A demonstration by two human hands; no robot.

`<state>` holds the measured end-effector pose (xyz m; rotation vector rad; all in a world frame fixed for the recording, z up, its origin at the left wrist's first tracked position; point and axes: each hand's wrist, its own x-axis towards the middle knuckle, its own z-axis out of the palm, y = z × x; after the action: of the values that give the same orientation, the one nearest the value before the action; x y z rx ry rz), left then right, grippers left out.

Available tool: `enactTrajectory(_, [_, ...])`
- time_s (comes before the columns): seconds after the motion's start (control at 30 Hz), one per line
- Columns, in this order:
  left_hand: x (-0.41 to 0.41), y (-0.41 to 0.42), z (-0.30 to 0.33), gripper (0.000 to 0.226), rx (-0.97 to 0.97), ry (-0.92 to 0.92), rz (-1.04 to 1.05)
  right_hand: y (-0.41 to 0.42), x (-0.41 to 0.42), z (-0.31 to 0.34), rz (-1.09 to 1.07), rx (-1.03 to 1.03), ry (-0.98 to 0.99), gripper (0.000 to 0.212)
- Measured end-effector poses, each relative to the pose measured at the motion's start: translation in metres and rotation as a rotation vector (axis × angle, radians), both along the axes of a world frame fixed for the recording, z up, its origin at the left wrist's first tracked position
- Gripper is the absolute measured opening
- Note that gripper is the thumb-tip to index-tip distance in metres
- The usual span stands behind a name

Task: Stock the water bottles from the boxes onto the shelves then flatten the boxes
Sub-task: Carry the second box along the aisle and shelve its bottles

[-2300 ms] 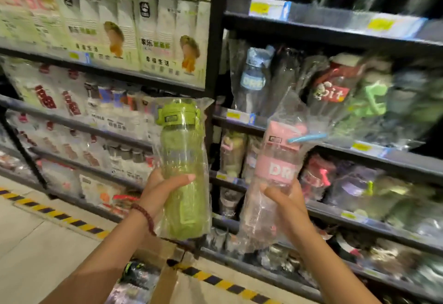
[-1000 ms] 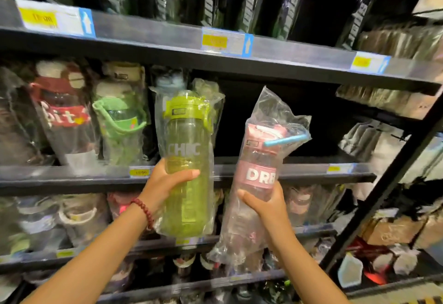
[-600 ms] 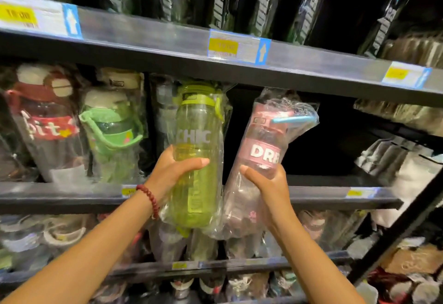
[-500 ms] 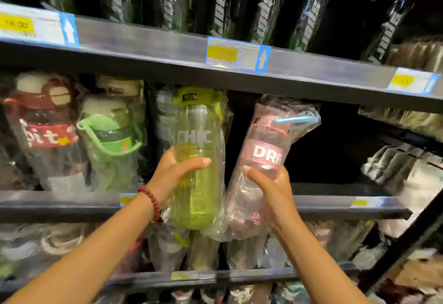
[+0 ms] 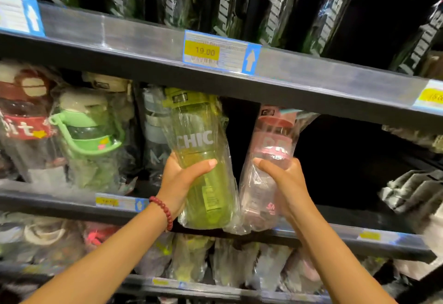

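The green bottle (image 5: 202, 160) is clear, smooth plastic inside a glossy, crinkled plastic bag. The pink bottle (image 5: 268, 167) looks the same, clear plastic under shiny wrinkled film. The shelf (image 5: 311, 80) edge is dull grey metal fronted by a glossy clear strip holding a paper price tag (image 5: 215, 52). The bracelet (image 5: 163, 210) has polished red beads.

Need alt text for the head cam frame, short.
Two hands lift plastic-wrapped water bottles toward a dark gap on a store shelf: the left hand grips a green bottle marked CHIC, the right hand a pink bottle. More bagged bottles stand to the left.
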<state>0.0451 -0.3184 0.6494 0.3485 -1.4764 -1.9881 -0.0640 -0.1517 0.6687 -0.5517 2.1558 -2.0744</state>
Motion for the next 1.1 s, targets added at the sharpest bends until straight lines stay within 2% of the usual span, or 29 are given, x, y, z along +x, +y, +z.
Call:
enactTrajectory(0.07, [-0.006,0.009,-0.001,0.092,0.03,0.015,0.041,0.008,-0.01,0.003,0.012,0.039,0.016,0.056])
enactTrajectory(0.2, [-0.018,0.032,0.0,0.083,0.073,0.061,0.115,0.023,-0.023,0.005,0.008,0.057,0.069,0.023])
enactTrajectory(0.3, [-0.028,0.045,-0.002,0.073,0.102,0.073,0.159,0.027,-0.032,-0.001,0.019,0.08,0.115,0.031])
enactTrajectory(0.43, [-0.041,0.053,-0.006,0.093,0.106,0.062,0.198,0.032,-0.045,-0.009,-0.016,0.095,0.137,0.034])
enactTrajectory(0.57, [-0.049,0.058,-0.005,0.08,0.093,0.1,0.251,0.029,-0.051,-0.013,-0.02,0.114,0.166,0.057])
enactTrajectory(0.6, [-0.05,0.058,-0.006,0.077,0.099,0.111,0.26,0.028,-0.053,-0.015,-0.022,0.118,0.163,0.057])
enactTrajectory(0.67, [-0.051,0.059,-0.008,0.076,0.119,0.131,0.277,0.026,-0.053,-0.018,-0.022,0.104,0.153,0.042])
enactTrajectory(0.87, [-0.043,0.053,-0.013,0.091,0.163,0.15,0.305,0.02,-0.042,-0.025,-0.072,-0.073,0.216,0.031])
enactTrajectory(0.93, [-0.04,0.049,-0.013,0.093,0.163,0.132,0.315,0.018,-0.039,-0.028,-0.074,-0.097,0.215,0.037])
enactTrajectory(0.97, [-0.038,0.047,-0.014,0.085,0.155,0.127,0.321,0.016,-0.038,-0.031,-0.071,-0.105,0.209,0.042])
enactTrajectory(1.03, [-0.034,0.044,-0.017,0.07,0.105,0.107,0.34,0.011,-0.035,-0.039,-0.052,-0.084,0.205,0.064])
enactTrajectory(1.1, [-0.029,0.038,-0.022,0.065,0.02,0.058,0.348,0.005,-0.031,-0.047,-0.019,-0.032,0.223,0.085])
